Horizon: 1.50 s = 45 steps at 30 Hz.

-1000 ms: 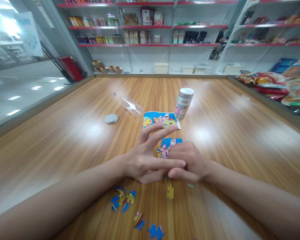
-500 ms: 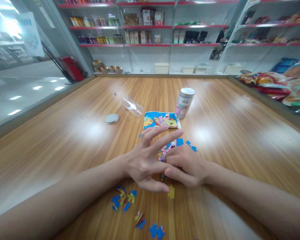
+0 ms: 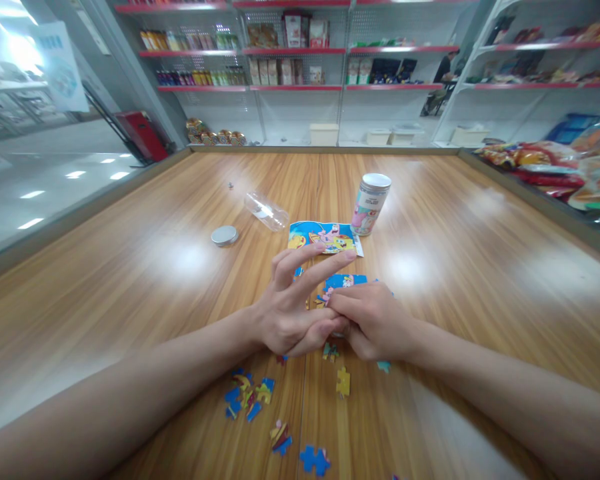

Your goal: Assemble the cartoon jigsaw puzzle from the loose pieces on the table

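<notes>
My left hand point(image 3: 295, 303) pinches thumb and index finger together, its other fingers stretched out. Those tips meet the curled fingers of my right hand point(image 3: 377, 320). Whatever lies between the two hands is hidden, apart from a small pale edge. Just beyond them is a partly joined jigsaw puzzle point(image 3: 347, 281), blue with pink figures, half covered by my hands. Behind it lies a cartoon picture card point(image 3: 333, 233). Closer to me are a yellow puzzle piece point(image 3: 343, 382), a cluster of blue and yellow pieces point(image 3: 250, 396) and joined blue pieces point(image 3: 315, 460).
A printed can point(image 3: 370, 205) with a silver lid stands by the card's right corner. To the left, a clear plastic jar point(image 3: 267, 212) lies on its side near a silver lid point(image 3: 225, 235). Raised edging borders the wooden table point(image 3: 155, 280); stocked shelves point(image 3: 295, 52) stand behind.
My left thumb has closed up against the index finger. My right hand has risen slightly, uncovering a turquoise piece below it. The tabletop objects have stayed in place.
</notes>
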Available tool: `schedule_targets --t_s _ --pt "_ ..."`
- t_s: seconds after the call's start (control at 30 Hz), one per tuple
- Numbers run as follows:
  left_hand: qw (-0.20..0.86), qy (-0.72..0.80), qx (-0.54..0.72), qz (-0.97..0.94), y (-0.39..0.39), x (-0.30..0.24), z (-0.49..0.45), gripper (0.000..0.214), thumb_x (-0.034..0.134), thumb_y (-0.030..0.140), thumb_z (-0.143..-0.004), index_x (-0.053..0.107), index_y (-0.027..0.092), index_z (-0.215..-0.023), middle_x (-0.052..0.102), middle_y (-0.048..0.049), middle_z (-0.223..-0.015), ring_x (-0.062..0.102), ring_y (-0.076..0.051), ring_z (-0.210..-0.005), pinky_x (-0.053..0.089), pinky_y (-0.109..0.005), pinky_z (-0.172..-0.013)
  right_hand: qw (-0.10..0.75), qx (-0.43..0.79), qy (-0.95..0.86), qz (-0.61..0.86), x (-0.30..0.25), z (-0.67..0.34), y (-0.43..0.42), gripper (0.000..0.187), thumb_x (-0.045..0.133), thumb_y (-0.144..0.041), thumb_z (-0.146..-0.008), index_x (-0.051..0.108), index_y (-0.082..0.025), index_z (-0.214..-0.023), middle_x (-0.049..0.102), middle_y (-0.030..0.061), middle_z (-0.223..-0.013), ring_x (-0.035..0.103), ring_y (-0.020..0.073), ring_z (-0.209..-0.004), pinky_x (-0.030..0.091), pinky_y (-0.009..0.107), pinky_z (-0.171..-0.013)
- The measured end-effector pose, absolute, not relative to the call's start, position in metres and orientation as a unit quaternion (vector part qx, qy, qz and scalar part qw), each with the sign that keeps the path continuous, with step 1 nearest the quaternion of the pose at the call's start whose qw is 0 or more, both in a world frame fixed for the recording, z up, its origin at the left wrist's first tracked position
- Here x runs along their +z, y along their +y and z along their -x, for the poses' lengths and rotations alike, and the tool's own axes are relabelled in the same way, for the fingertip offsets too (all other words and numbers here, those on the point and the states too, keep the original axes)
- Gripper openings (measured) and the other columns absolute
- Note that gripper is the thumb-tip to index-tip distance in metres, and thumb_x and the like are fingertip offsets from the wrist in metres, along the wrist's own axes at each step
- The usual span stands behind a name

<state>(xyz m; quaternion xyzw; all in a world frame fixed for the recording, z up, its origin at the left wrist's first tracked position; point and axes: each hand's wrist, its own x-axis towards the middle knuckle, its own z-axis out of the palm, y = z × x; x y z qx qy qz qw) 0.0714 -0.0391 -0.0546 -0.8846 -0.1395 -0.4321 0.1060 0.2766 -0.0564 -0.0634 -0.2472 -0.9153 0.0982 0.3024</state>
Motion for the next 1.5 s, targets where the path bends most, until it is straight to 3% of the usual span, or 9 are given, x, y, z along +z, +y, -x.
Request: schedule_targets --t_s 0.17,0.43,0.6,0.7,0.93,1.07,1.23,1.4,1.5 --pt "0.106 -0.148 -0.447 0.876 -0.041 -0.056 -0.074 0.023 0.047 0.03 -0.091 0.069 0.027 -0.087 0.041 0.0003 -0.151 0.031 -0.03 -0.137 0.03 -0.051 -0.109 0.313 0.05 -0.912 0.261 -0.06 -0.276 -0.058 0.015 0.049 -0.017 -0.083 0.046 -0.019 -0.069 0.054 -0.0013 -0.064 0.045 0.012 -0.056 0.024 0.028 -0.051" --pt "0.107 -0.155 -0.445 0.876 -0.04 -0.053 -0.073 0.021 0.05 0.03 -0.087 0.071 0.026 -0.09 0.044 0.0001 -0.15 0.034 -0.031 -0.136 0.036 -0.05 -0.108 0.32 0.043 -0.902 0.285 -0.061 -0.277 -0.058 0.025 0.048 -0.029 -0.093 0.049 -0.018 -0.07 0.055 0.0 -0.065 0.043 0.0117 -0.056 0.026 0.028 -0.054" --pt "0.132 -0.127 -0.421 0.889 -0.04 -0.051 -0.07 0.023 0.052 0.026 -0.084 0.073 0.025 -0.094 0.056 -0.0018 -0.14 0.038 -0.03 -0.135 0.037 -0.047 -0.107 0.34 0.268 -0.865 0.255 -0.061 -0.285 -0.051 0.039 0.049 -0.042 -0.096 0.049 -0.017 -0.066 0.044 -0.0032 -0.059 0.038 0.0092 -0.054 0.027 0.025 -0.053" --pt "0.148 -0.07 -0.394 0.904 -0.039 -0.051 -0.069 0.028 0.05 0.032 -0.087 0.073 0.026 -0.1 0.065 -0.0004 -0.131 0.039 -0.031 -0.136 0.035 -0.049 -0.109 0.356 0.398 -0.819 0.212 -0.061 -0.288 -0.049 0.049 0.042 -0.052 -0.099 0.051 -0.017 -0.066 0.041 -0.0033 -0.058 0.036 0.0091 -0.053 0.027 0.025 -0.051" --pt "0.099 -0.02 -0.374 0.922 -0.035 -0.054 -0.069 0.04 0.05 0.038 -0.092 0.061 0.025 -0.127 0.069 -0.0005 -0.128 0.034 -0.031 -0.144 0.032 -0.048 -0.112 0.36 0.465 -0.782 0.206 -0.057 -0.287 -0.054 0.051 0.041 -0.047 -0.101 0.047 -0.016 -0.061 0.044 -0.0017 -0.056 0.04 0.0089 -0.052 0.03 0.024 -0.051" --pt "0.05 -0.044 -0.375 0.925 -0.031 -0.057 -0.068 0.045 0.048 0.035 -0.094 0.05 0.018 -0.136 0.072 -0.0047 -0.121 0.032 -0.031 -0.147 0.029 -0.049 -0.115 0.353 0.453 -0.789 0.22 -0.057 -0.29 -0.052 0.043 0.047 -0.042 -0.1 0.055 -0.015 -0.068 0.049 -0.0019 -0.058 0.042 0.008 -0.051 0.031 0.022 -0.049" --pt "0.072 -0.041 -0.367 0.926 -0.027 -0.055 -0.068 0.048 0.054 0.029 -0.093 0.047 0.018 -0.139 0.073 -0.005 -0.118 0.036 -0.031 -0.146 0.033 -0.05 -0.115 0.35 0.342 -0.833 0.259 -0.058 -0.291 -0.05 0.036 0.049 -0.034 -0.098 0.059 -0.014 -0.071 0.05 -0.0018 -0.058 0.044 0.0079 -0.052 0.033 0.022 -0.051" --pt "0.024 -0.109 -0.438 0.892 -0.021 -0.058 -0.059 0.055 0.044 0.018 -0.097 0.036 0.018 -0.151 0.075 -0.0071 -0.109 0.058 -0.024 -0.127 0.052 -0.042 -0.102 0.356 0.253 -0.84 0.322 -0.058 -0.296 -0.042 0.043 0.052 -0.036 -0.097 0.064 -0.014 -0.063 0.052 -0.0012 -0.052 0.046 0.0073 -0.048 0.032 0.021 -0.049" --pt "-0.069 -0.248 -0.513 0.819 -0.01 -0.067 -0.049 0.052 0.036 0.013 -0.099 0.041 0.025 -0.149 0.074 -0.0043 -0.109 0.074 -0.012 -0.084 0.062 -0.026 -0.076 0.408 0.249 -0.774 0.416 -0.061 -0.307 -0.033 0.054 0.047 -0.039 -0.1 0.065 -0.014 -0.056 0.055 0.0002 -0.047 0.049 0.007 -0.042 0.034 0.02 -0.044"
